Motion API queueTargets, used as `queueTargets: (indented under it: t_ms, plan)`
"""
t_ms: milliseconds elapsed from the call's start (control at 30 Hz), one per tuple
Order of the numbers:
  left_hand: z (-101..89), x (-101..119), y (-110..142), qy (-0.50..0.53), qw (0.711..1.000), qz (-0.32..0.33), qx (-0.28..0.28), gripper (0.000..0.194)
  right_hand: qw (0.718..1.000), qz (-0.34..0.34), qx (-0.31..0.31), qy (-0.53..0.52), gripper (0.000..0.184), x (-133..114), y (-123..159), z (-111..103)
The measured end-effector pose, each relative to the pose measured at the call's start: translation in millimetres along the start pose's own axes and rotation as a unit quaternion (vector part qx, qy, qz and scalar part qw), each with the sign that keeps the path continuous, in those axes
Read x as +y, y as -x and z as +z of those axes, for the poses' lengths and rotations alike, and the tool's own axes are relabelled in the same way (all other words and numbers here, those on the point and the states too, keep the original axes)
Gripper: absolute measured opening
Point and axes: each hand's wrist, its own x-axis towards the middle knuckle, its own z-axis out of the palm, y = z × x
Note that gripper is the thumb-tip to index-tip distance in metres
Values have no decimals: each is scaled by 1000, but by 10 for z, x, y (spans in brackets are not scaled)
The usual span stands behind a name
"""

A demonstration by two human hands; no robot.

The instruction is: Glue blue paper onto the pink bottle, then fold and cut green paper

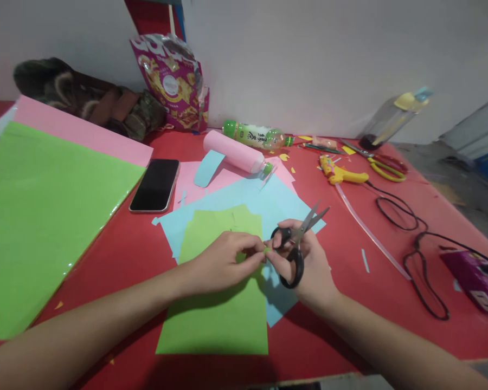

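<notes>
Over the sheets in the middle, my left hand (pixel 233 257) pinches a tiny piece of green paper (pixel 266 250) between thumb and fingertips. My right hand (pixel 309 268) meets it there, its thumb and a fingertip touching the same piece. Black-handled scissors (pixel 296 244) hang on the right hand's fingers, blades apart and pointing up and away to the right. Below both hands lies a green sheet (pixel 215 325) with an uneven far edge. A light blue sheet (pixel 284 200) is under it, and a pink sheet shows farther back.
A phone (pixel 155 185) lies left, beside large green sheets (pixel 57 216). Behind are a pink-wrapped bottle (pixel 233 151), a green-capped bottle (pixel 252 134) and a snack bag (pixel 173 84). Rightward lie a yellow glue gun (pixel 341 172) with its cord, yellow-handled scissors (pixel 386 169) and a purple box (pixel 472 279).
</notes>
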Motion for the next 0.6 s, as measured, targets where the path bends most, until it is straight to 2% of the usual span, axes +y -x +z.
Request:
queueTargets:
  t_ms: [133,400,600]
  plan:
    - [-11,4,1,-14,1000,8,-3,16,1000,5,-9,1,35,0,3,-2]
    - [-83,-10,0,-70,994,39,-76,17,998,8,-65,26,36,-4,1,-7]
    - [-115,8,21,-91,991,37,-88,18,997,18,-63,31,36,-4,10,1]
